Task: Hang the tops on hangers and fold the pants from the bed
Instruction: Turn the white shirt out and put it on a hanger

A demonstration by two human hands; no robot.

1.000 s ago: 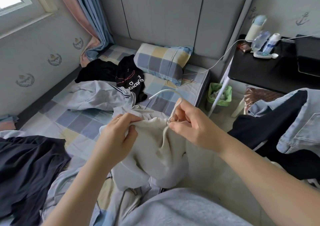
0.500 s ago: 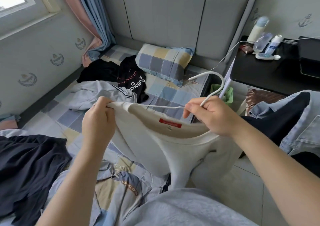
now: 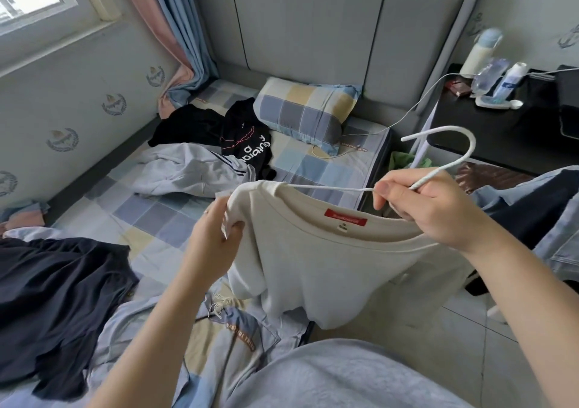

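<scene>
Gripping the cream top (image 3: pixel 329 266) by its shoulder in the curled left hand (image 3: pixel 216 235), pinching the white hanger (image 3: pixel 445 169) by its neck in the right hand (image 3: pixel 429 207), top strung between both. Probably nearly hung. Left to do: grey pants (image 3: pixel 188 172) and black top (image 3: pixel 247 147) beyond the left hand, dark garment (image 3: pixel 56 282) to its left

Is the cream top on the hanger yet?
Partly on: one arm of the hanger enters the cream top by the left hand; the right hand hides the other.
</scene>
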